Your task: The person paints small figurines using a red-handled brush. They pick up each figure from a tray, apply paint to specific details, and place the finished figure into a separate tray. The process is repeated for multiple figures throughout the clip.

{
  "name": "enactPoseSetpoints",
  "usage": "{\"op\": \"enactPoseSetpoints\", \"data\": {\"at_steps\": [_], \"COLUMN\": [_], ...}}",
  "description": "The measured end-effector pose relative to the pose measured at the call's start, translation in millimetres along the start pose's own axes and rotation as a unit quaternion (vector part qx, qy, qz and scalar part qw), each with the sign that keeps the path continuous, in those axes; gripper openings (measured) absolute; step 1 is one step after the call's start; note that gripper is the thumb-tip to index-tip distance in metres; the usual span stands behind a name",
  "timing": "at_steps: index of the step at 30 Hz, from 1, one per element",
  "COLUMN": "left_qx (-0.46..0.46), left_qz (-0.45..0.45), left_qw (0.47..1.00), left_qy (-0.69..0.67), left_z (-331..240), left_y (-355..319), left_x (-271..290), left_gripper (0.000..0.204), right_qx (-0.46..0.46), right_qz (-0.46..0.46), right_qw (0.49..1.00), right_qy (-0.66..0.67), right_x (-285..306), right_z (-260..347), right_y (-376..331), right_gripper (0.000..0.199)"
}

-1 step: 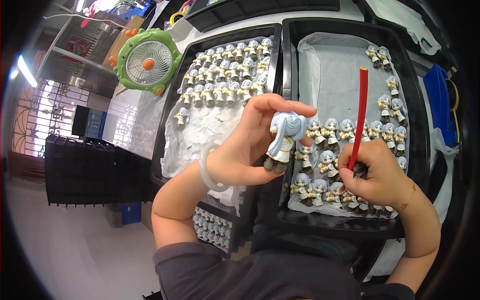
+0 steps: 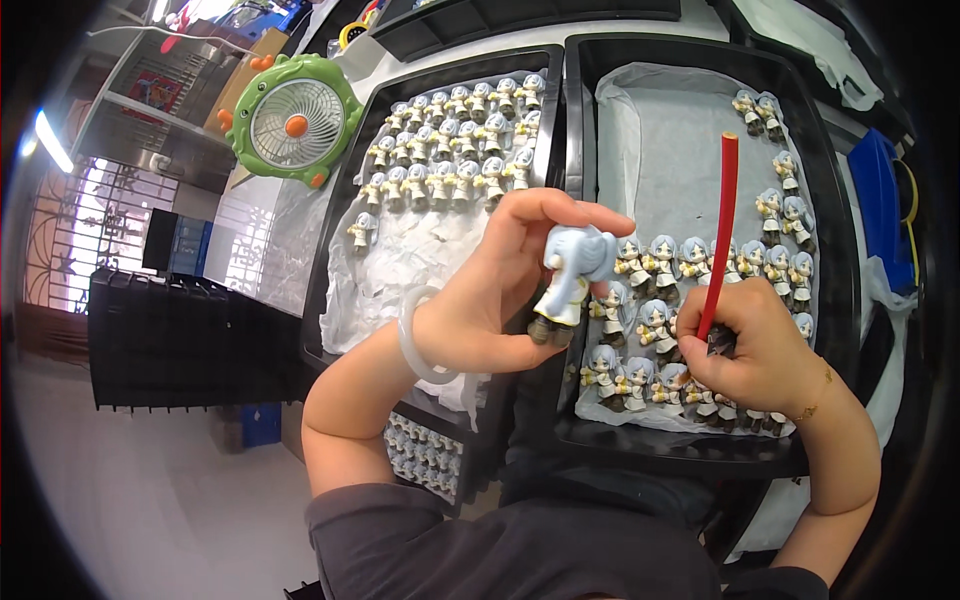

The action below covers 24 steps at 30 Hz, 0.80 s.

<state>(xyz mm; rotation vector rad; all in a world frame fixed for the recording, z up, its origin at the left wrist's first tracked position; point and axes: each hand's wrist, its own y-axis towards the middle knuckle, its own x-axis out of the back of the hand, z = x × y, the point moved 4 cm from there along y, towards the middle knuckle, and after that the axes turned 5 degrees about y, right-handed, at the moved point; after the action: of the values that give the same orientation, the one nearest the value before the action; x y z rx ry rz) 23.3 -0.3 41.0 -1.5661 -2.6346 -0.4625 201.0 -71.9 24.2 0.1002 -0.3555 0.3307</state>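
A white table (image 2: 285, 225) carries black trays (image 2: 690, 450) and a green fan (image 2: 297, 125).

Pale-blue and white figurine (image 2: 570, 283), red stick (image 2: 723, 230)

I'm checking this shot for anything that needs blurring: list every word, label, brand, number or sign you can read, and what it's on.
No text can be read anywhere.
Figurine in the left hand: no lettering visible.
Red stick in the right hand: none visible.
Green fan: none visible.
Blue box and red item, far left: any print is too small and blurred.
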Motion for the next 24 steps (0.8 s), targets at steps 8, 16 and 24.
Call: {"op": "enactPoseSetpoints", "data": {"at_steps": [8, 16, 24], "left_qx": [-0.018, 0.006, -0.014], "left_qz": [-0.025, -0.029, -0.041], "left_qw": [0.885, 0.839, 0.837], "left_qy": [0.465, 0.543, 0.546], "left_z": [-12.9, -11.8, -10.6], "left_y": [-1.7, -3.0, -4.2], "left_x": [-8.6, -7.8, -9.4], "left_gripper": [0.062, 0.065, 0.065], "right_qx": [0.007, 0.014, 0.014], "right_qz": [-0.002, -0.015, -0.021], "right_qw": [1.000, 1.000, 1.000], "right_qy": [-0.005, -0.016, 0.001], "right_x": [0.2, -1.6, -1.6], "right_z": [4.6, 3.2, 1.7], "right_y": [-0.5, -0.6, -0.2], "right_gripper": [0.012, 0.008, 0.007]}}
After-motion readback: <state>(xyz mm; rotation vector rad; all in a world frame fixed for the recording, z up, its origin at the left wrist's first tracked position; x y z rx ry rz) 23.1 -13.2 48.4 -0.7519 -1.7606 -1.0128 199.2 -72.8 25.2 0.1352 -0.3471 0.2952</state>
